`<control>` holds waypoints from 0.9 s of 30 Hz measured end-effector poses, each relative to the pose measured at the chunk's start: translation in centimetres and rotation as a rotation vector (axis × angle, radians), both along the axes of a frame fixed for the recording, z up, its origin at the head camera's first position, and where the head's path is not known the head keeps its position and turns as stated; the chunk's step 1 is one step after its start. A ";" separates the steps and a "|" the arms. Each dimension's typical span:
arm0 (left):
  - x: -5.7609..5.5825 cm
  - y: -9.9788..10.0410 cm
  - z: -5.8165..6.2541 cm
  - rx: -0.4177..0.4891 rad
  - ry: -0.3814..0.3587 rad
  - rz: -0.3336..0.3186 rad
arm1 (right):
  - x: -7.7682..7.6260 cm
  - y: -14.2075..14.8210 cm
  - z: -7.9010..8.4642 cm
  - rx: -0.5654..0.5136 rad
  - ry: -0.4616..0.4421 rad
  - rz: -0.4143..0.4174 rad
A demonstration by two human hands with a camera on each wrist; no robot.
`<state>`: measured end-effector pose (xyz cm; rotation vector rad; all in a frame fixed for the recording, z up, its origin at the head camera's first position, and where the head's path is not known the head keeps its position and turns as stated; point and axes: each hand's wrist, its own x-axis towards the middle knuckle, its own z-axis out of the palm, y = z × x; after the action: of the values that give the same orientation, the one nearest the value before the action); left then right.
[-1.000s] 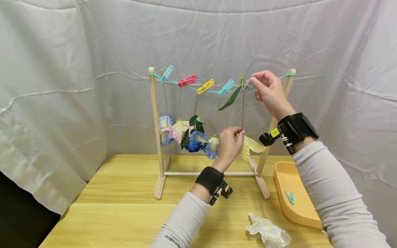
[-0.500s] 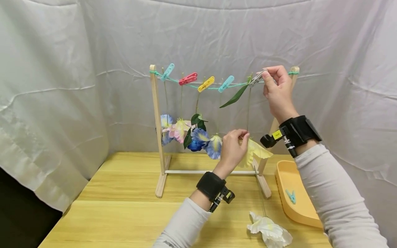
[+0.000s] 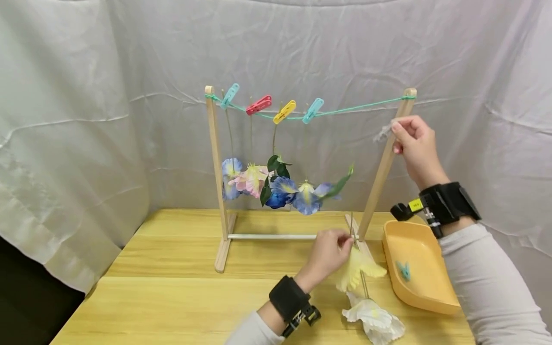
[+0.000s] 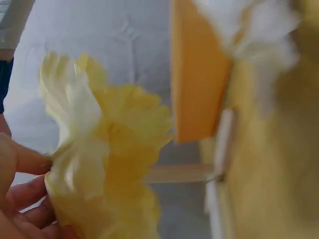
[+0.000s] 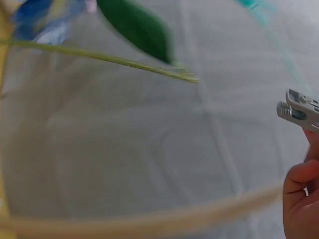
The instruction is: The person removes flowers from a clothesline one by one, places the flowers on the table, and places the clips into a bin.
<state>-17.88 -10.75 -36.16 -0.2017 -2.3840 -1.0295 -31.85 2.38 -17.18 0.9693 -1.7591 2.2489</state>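
Observation:
My left hand (image 3: 329, 254) pinches the stem of a yellow artificial flower (image 3: 359, 269) just above its petals, low over the table in front of the rack's right foot. In the left wrist view the yellow petals (image 4: 124, 149) fill the middle, with thumb and fingers at their base. A green leaf (image 3: 340, 186) on the flower's stem points up. My right hand (image 3: 417, 146) pinches a grey clothespin (image 5: 301, 108) beside the rack's right post, off the green line (image 3: 362, 106). Below the yellow flower a white artificial flower (image 3: 374, 320) lies on the table.
A wooden rack (image 3: 217, 177) carries the line, where blue, red and yellow clothespins (image 3: 284, 112) hold several flowers (image 3: 252, 181) upside down. An orange tray (image 3: 424, 273) at the right contains a teal clothespin (image 3: 404, 270). Grey cloth hangs behind the table (image 3: 181, 306).
The grey clothespin has come off the line and moved right with my right hand. My left hand has lowered the yellow flower from the line toward the table.

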 end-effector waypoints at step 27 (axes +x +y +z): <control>2.0 -0.2 -8.3 0.231 -0.630 -0.175 | -3.3 12.9 -21.0 1.660 -0.043 -0.006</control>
<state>-15.93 -10.93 -44.42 0.0061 -2.7938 -1.6327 -35.17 15.23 -38.19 0.8964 -3.4243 0.2841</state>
